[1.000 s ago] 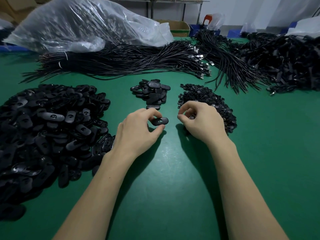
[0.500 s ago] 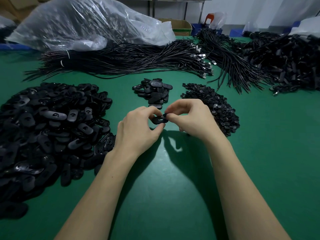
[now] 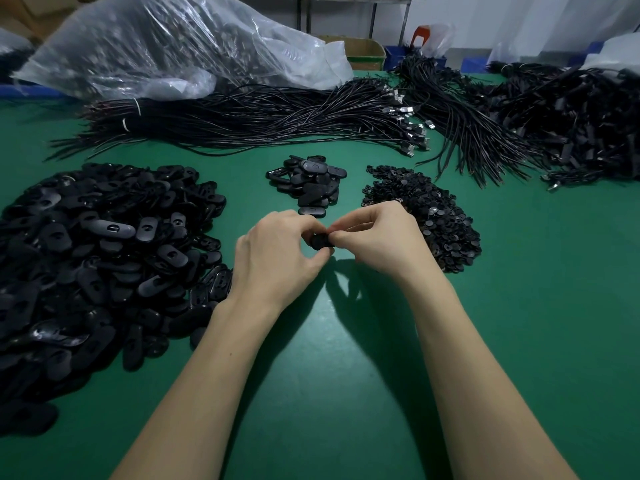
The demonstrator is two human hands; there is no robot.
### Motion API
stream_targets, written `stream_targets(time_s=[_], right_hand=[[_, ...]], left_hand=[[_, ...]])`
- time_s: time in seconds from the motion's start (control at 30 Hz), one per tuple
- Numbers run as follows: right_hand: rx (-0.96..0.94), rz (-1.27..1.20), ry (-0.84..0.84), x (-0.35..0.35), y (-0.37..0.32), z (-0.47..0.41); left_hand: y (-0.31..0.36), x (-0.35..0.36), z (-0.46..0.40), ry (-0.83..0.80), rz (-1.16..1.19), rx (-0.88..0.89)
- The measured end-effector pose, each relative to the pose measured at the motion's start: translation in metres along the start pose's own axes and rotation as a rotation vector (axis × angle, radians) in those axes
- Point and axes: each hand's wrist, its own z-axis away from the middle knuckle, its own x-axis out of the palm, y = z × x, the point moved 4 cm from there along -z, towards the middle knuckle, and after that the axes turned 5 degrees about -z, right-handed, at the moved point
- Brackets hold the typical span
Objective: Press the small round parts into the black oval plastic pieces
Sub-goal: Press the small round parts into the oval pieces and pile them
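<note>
My left hand (image 3: 277,258) pinches a black oval plastic piece (image 3: 319,242) between thumb and curled fingers, just above the green table (image 3: 329,375). My right hand (image 3: 377,237) meets it from the right, its thumb and fingers pinching the piece's right end; any small round part there is hidden by the fingertips. A big heap of black oval pieces (image 3: 100,258) lies to the left. A small pile of oval pieces (image 3: 311,185) sits straight ahead. A heap of small round parts (image 3: 429,216) lies behind my right hand.
Bundles of black cables (image 3: 242,123) stretch across the back of the table, with more cables and black parts (image 3: 568,126) at the right. A large clear plastic bag (image 3: 166,46) lies at the back left. A cardboard box (image 3: 360,53) stands beyond the table.
My right hand has come left from the round parts heap and closed on the oval piece that my left hand holds. My left hand has stayed nearly still.
</note>
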Motion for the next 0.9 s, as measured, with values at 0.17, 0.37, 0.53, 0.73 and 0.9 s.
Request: stream_targets(time_s=[0.17,0.37,0.53,0.73,0.9], right_hand=[[0.014,0.002,-0.004,-0.002,0.0,0.0],[0.06,-0.031,-0.002,-0.004,0.004,-0.001],[0.088,-0.079,-0.034,-0.005,0.01,-0.001],[0.107,-0.294,-0.123,-0.007,0.02,0.002],[0.037,-0.263,-0.098,-0.01,0.022,-0.001]], left_hand=[[0.001,0.0,0.0,-0.003,-0.002,0.024],[0.002,0.0,0.0,0.009,0.005,0.049],[0.001,0.002,0.0,0.014,0.012,0.077],[-0.006,0.001,-0.002,-0.003,0.183,0.06],[-0.01,0.004,-0.005,-0.167,0.357,0.039]])
